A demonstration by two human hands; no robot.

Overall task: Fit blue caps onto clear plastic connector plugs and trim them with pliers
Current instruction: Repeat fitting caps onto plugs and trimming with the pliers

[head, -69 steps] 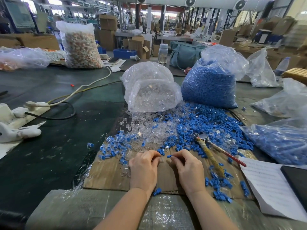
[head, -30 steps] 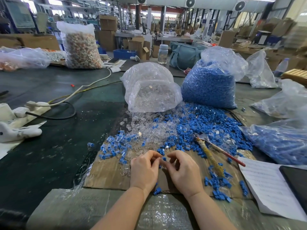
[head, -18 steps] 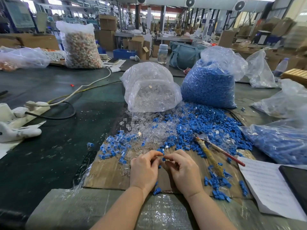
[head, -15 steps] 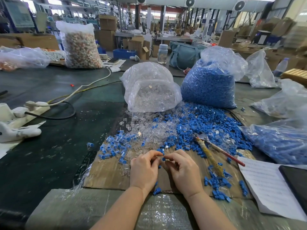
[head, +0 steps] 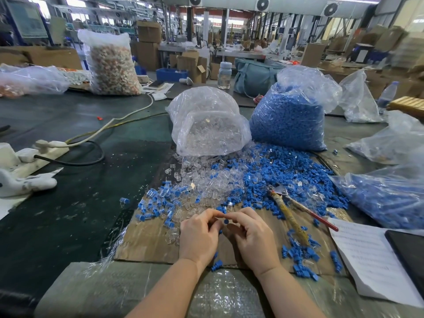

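Hands: your left hand (head: 199, 235) and right hand (head: 251, 235) pinch one blue cap (head: 226, 221) between them.
Fit: press it squarely on.

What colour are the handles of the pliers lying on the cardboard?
On the pliers, one handle is red, the other wrapped in yellowish-brown; the head view shows them, right of the hands.

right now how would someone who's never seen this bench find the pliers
Start at the tall bag of blue caps standing upright at the back of the bench, then follow the loose blue spill toward the near edge. The pliers lie on the cardboard sheet, right of the hands. They are the only tool there, with one tan wrapped handle and one thin red one.
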